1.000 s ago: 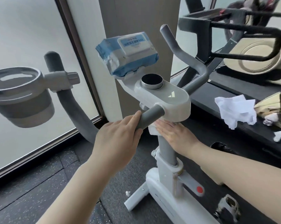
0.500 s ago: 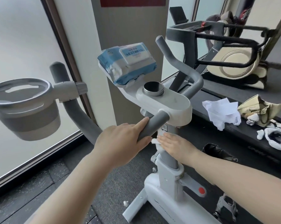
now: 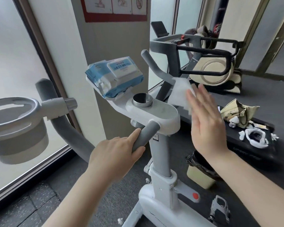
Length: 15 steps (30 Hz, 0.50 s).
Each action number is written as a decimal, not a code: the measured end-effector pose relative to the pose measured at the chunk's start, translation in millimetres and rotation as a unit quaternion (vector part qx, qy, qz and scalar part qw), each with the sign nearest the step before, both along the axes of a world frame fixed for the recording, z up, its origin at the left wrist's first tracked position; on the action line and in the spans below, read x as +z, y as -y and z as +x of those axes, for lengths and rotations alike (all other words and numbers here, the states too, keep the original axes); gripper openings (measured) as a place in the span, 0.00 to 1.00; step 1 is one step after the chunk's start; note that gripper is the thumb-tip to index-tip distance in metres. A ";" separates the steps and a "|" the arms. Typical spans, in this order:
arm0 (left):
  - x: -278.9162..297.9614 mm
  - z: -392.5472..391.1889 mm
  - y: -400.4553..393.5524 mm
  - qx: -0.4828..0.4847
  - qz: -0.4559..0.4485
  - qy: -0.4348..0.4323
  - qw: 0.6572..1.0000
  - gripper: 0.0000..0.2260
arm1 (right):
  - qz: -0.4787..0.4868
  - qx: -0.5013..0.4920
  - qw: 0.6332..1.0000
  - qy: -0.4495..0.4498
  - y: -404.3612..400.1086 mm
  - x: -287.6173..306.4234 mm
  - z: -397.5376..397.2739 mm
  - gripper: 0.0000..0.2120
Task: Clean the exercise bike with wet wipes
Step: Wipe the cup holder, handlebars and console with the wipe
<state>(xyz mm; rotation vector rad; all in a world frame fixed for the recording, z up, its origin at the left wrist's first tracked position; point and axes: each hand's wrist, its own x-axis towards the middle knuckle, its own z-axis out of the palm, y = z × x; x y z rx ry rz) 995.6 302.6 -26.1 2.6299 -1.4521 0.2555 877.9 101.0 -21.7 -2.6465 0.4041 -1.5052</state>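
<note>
Nearest: left hand point(image 3: 117, 154) wrapped round the grey handlebar stub point(image 3: 144, 136) of the exercise bike point(image 3: 161, 161), fingers curled under it, steadying the frame. Just beyond and to the right, right hand point(image 3: 206, 123) raised in the air beside the white console point(image 3: 154, 113), fingers straight and together, palm turned toward the bike, gripping nothing firmly. A white wet wipe point(image 3: 180, 94) at the fingertips, motion-blurred; probably lying against the far side of the fingers, though contact cannot be confirmed from this view. Wipe close to the right-hand grey handlebar point(image 3: 156, 69) and just off the console's right edge, not pressed on either.

Step in hand, by judgement: between wiping passes, wipe carried up from the post point(image 3: 161, 154) toward the console top or the right handlebar. Next move calls for settling the wipe flat under the palm, then pressing it onto the chosen surface and stroking along it, with the left hand bracing the bike.

Farther on: blue pack of wet wipes point(image 3: 115, 76) resting tilted on the console's front ledge, behind the round metal knob point(image 3: 142, 99), well within reach. Below right on the floor, a small lined bin point(image 3: 201, 171).
</note>
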 end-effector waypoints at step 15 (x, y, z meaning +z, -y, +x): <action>-2.3 -1.7 -0.5 0.013 -0.014 0.025 1.000 0.21 | 0.171 -0.003 0.975 -0.140 -6.3 -32.0 38.7 0.18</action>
